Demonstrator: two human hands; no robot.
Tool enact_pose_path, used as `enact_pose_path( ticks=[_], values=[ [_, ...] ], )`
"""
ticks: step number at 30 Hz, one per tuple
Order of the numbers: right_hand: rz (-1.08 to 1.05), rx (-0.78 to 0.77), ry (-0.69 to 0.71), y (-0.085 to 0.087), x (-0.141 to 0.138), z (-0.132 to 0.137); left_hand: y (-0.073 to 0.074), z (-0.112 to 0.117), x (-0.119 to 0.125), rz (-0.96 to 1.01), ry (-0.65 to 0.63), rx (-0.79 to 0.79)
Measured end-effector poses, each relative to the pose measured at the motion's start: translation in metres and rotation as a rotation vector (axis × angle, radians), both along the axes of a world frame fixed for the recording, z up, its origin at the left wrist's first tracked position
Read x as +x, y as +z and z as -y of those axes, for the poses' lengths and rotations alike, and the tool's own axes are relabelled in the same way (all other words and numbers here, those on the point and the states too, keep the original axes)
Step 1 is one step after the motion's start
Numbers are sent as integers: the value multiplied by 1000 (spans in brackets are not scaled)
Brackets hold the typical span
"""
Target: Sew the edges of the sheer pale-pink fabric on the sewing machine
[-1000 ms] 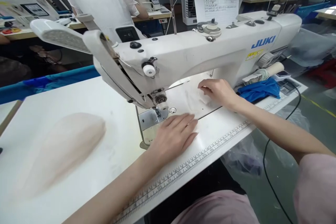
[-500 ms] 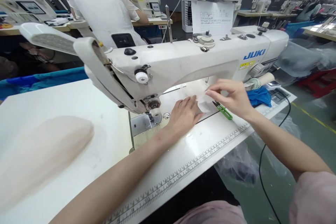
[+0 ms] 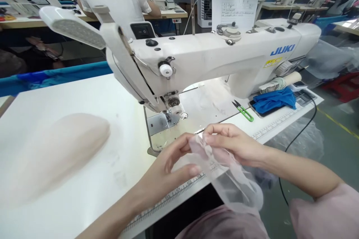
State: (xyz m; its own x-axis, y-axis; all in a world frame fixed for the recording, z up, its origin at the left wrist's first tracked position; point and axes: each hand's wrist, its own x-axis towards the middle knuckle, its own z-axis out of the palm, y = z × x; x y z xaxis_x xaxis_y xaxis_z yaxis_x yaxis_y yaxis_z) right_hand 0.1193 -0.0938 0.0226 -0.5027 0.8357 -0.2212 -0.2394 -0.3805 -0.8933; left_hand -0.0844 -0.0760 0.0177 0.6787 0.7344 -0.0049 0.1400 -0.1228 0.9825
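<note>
Both my hands hold a small piece of sheer white fabric (image 3: 224, 177) just above the table's front edge, in front of the white JUKI sewing machine (image 3: 218, 59). My left hand (image 3: 165, 168) pinches its left side, fingers curled. The fingers of my right hand (image 3: 235, 143) are closed on its top edge. The loose end of the fabric hangs down toward my lap. The needle and presser foot (image 3: 171, 114) stand a little behind my left hand. Green thread snips (image 3: 243, 111) lie on the machine bed to the right.
A pile of pale fabric pieces (image 3: 56, 153) lies on the white table (image 3: 92, 194) at left. Blue cloth (image 3: 276, 99) sits by the machine's base at right. A printed ruler (image 3: 174, 190) runs along the front edge. Another person in white sits behind the machine's lamp (image 3: 73, 30).
My right hand has set the green snips down on the bed. Both hands have come forward from under the machine arm, lifting the sheer fabric to the table's front edge.
</note>
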Motion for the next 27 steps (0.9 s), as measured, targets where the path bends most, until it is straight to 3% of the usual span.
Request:
enact_pose_path(
  ticks=[3, 5, 8, 9, 11, 17, 22, 27],
  values=[
    [-75, -98, 23, -7, -14, -3, 0, 10, -26, -82, 168, -131],
    [-3, -84, 122, -11, -16, -8, -3, 6, -38, -132, 204, -160],
    [277, 116, 276, -14, -15, -22, -5, -6, -46, -225, 222, -79],
    [380, 210, 268, -14, -15, -29, -6, -10, -46, -262, 231, -43],
    [455, 287, 260, -15, -17, -45, -5, -16, -45, -300, 230, 1],
    [486, 239, 387, -17, -30, -84, -6, -25, -50, -267, 210, -32],
    [432, 169, 441, -23, -37, -90, -2, -31, -68, -272, 198, -31],
    [435, 178, 373, -22, -44, -87, 4, -33, -65, -421, 154, -1]
  ],
)
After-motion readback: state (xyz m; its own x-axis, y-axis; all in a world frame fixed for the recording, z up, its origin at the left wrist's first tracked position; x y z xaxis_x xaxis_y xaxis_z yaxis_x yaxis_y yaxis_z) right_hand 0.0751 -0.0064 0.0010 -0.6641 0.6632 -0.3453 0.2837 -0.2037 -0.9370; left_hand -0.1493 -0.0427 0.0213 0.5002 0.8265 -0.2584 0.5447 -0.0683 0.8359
